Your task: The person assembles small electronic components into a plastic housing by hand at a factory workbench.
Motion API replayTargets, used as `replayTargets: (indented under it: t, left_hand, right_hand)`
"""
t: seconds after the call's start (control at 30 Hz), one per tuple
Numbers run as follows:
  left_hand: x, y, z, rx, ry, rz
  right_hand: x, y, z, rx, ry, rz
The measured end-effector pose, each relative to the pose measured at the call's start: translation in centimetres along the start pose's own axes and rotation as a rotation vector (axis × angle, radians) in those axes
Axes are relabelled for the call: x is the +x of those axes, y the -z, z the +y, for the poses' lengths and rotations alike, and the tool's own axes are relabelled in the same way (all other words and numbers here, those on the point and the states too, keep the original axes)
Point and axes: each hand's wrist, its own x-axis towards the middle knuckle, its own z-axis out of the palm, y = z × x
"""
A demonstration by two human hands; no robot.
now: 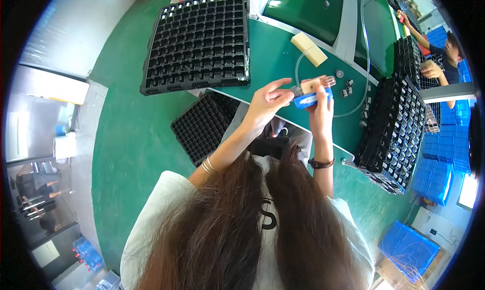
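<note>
My right hand (pixel 322 111) grips a small blue and tan hand-held device (pixel 309 88) above the green bench. A shiny small part (pixel 329 81) sticks out at the device's right end. My left hand (pixel 268 99) is at the other end, its thumb and forefinger curled at a small grey cylindrical part (pixel 297 90); whether that part is joined to the device is unclear. A thin clear tube (pixel 298 65) runs up beside the device. Behind it lies a pale yellow block (pixel 309 48). Several small metal cylinders (pixel 346 92) are scattered to the right of my hands.
A black compartment tray (pixel 199 42), with white-topped parts along its far row, overhangs the bench's left side. Below it is another black tray (pixel 199 126). Stacked trays of metal parts (pixel 399 133) stand right. Beyond, a co-worker (pixel 447 58) works near blue crates (pixel 444 143).
</note>
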Motion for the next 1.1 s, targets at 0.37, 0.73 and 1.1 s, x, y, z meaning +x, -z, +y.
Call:
replayTargets:
  t: [0.37,0.73,1.1]
  left_hand:
    - [-1.6,2.2,0.4,-0.045,0.092,0.106]
    - [-2.0,4.4,0.9,-0.125,0.065,0.18]
    - [-1.2,5.9,1.3,-0.118,0.06,0.264]
  right_hand:
    - [17.6,4.8,4.2,-0.801,0.43,0.102]
    - [16.6,4.4,3.6,-0.905,0.55,0.046]
    - [16.5,3.6,3.5,-0.864,0.556,0.043]
